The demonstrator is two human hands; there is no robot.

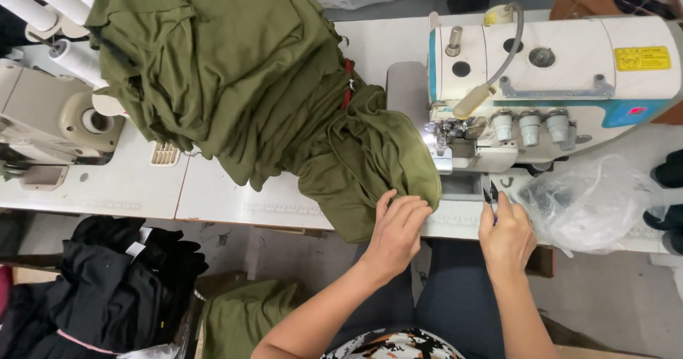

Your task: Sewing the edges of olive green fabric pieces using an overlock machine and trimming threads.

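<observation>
Head view shows the left hand [395, 231] flat on olive fabric [370, 167] at the bench [235, 199] edge, fingers spread, gripping nothing, while the right hand [506, 236] pinches small snips [489, 195]. One fabric edge lies by the serger's [548, 81] foot; the big olive pile [213, 67] looks unsewn. A plastic bag [587, 202] crowds the right.

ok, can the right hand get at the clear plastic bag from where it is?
Probably yes. The right hand sits at the table edge with the plastic bag just to its right, nothing between them. It holds small snips, though, so its fingers aren't free to grab.
</observation>
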